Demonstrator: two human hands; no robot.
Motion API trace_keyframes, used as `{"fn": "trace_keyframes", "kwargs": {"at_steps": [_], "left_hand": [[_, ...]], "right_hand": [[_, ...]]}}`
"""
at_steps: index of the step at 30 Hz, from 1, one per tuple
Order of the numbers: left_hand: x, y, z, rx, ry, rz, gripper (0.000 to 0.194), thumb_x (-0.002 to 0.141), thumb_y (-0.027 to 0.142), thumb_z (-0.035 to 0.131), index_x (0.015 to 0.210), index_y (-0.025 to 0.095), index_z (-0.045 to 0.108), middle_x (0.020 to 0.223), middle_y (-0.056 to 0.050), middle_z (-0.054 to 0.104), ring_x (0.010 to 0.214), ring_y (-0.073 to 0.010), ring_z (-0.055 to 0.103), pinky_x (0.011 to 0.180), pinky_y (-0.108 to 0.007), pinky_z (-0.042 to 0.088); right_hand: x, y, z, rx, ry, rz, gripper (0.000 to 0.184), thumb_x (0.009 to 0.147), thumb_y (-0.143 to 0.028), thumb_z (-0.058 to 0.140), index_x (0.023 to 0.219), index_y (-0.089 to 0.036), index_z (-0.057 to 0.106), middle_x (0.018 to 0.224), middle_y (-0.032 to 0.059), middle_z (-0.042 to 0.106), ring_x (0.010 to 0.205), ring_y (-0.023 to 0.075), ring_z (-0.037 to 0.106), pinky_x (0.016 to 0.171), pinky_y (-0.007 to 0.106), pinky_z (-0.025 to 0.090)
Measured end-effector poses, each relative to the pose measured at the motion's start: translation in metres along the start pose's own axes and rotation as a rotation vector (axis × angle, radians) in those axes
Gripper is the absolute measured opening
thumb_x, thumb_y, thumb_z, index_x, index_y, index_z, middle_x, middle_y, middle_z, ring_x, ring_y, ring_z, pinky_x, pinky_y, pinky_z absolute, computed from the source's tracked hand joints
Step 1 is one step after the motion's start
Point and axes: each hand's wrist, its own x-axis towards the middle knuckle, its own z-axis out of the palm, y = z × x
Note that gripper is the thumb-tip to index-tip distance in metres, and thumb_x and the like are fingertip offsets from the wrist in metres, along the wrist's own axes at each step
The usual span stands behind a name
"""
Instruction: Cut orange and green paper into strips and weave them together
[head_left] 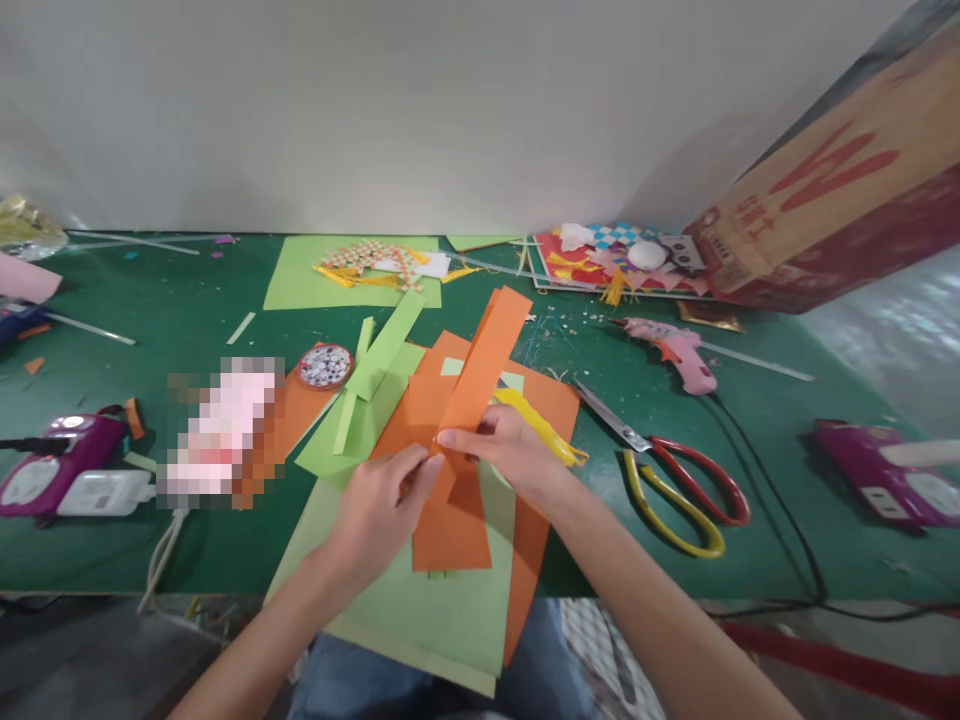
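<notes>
Both hands meet at a folded strip of orange paper [487, 355] that slants up and away over the paper pile. My left hand [390, 500] pinches its lower end between thumb and fingers. My right hand [510, 445] grips it a little higher, thumb on the front face. Beneath lies another orange paper piece [451, 535], on top of pale green sheets [405, 600] and a larger orange sheet [536, 540]. Left of the strip are folded light green paper strips [382, 350]. A yellow packet [540, 425] lies partly hidden behind my right hand.
Scissors with red and yellow handles [637, 440] lie open at right, below a pink glue gun [675, 350] with a trailing cord. A round tub of googly eyes [325, 367], a blurred pink object [225, 425] and purple power strips [64, 465] sit around. A paper bag [832, 180] stands back right.
</notes>
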Motion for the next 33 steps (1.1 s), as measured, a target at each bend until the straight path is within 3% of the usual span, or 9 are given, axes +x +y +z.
{"fn": "trace_keyframes", "kwargs": {"at_steps": [7,10,13,16,19,21,26,33], "left_hand": [[0.009,-0.001,0.002,-0.033,-0.012,0.001,0.034,0.087,0.031,0.036,0.057,0.02,0.024,0.048,0.007,0.024,0.043,-0.0076,0.022,0.043,-0.022,0.018],[0.006,-0.003,0.001,-0.005,0.003,-0.024,0.034,0.086,0.031,0.035,0.056,0.02,0.026,0.047,0.007,0.025,0.043,-0.0077,0.021,0.043,-0.022,0.019],[0.002,-0.006,-0.001,0.07,0.028,-0.088,0.035,0.088,0.031,0.033,0.054,0.019,0.031,0.046,0.007,0.025,0.042,-0.0079,0.024,0.042,-0.021,0.019],[-0.002,-0.006,-0.003,0.227,-0.01,-0.145,0.036,0.089,0.028,0.033,0.055,0.019,0.039,0.045,0.006,0.03,0.04,-0.0083,0.026,0.043,-0.023,0.019],[-0.002,-0.001,-0.003,0.428,-0.097,-0.193,0.033,0.09,0.023,0.035,0.06,0.017,0.049,0.047,0.004,0.04,0.04,-0.0094,0.033,0.044,-0.024,0.019],[-0.001,0.004,-0.003,0.538,-0.162,-0.225,0.032,0.091,0.02,0.035,0.066,0.016,0.054,0.05,0.001,0.049,0.043,-0.0115,0.044,0.045,-0.025,0.021],[0.002,0.014,-0.004,0.656,-0.289,-0.28,0.032,0.092,0.019,0.032,0.079,0.016,0.061,0.064,-0.007,0.063,0.056,-0.0186,0.061,0.046,-0.024,0.026],[0.007,0.02,-0.007,0.733,-0.36,-0.274,0.033,0.091,0.017,0.03,0.087,0.015,0.063,0.067,-0.009,0.065,0.06,-0.0201,0.064,0.048,-0.025,0.032]], "right_hand": [[0.005,0.011,0.0,-0.015,0.007,-0.007,0.038,0.061,-0.046,0.067,0.052,-0.019,0.042,0.051,-0.007,0.033,0.048,0.0066,0.028,0.048,0.025,0.022],[0.004,0.01,-0.002,-0.112,0.03,-0.025,0.037,0.067,-0.048,0.064,0.055,-0.018,0.047,0.05,-0.0051,0.041,0.048,0.0081,0.035,0.047,0.025,0.028],[0.001,0.011,-0.005,-0.243,0.216,-0.167,0.028,0.075,-0.045,0.059,0.073,-0.017,0.059,0.062,-0.0005,0.057,0.055,0.0116,0.05,0.054,0.027,0.04],[-0.005,0.016,-0.004,-0.474,0.414,-0.409,0.017,0.08,-0.034,0.057,0.085,-0.018,0.06,0.071,0.0017,0.061,0.066,0.0152,0.058,0.065,0.03,0.048],[-0.01,0.025,0.002,-0.772,0.279,-0.677,0.015,0.087,-0.023,0.049,0.091,-0.019,0.062,0.093,0.0081,0.066,0.092,0.0205,0.06,0.083,0.038,0.048],[-0.011,0.03,0.005,-0.92,0.207,-0.747,0.022,0.089,-0.018,0.043,0.098,-0.018,0.063,0.108,0.0109,0.064,0.107,0.0234,0.056,0.09,0.042,0.046],[-0.007,0.038,0.006,-1.083,0.197,-0.73,0.026,0.091,-0.016,0.04,0.101,-0.015,0.064,0.114,0.0123,0.063,0.115,0.0258,0.053,0.091,0.043,0.047],[-0.009,0.037,0.006,-1.1,0.181,-0.696,0.024,0.089,-0.015,0.044,0.101,-0.013,0.065,0.113,0.0117,0.064,0.121,0.0282,0.048,0.095,0.044,0.046]]}}
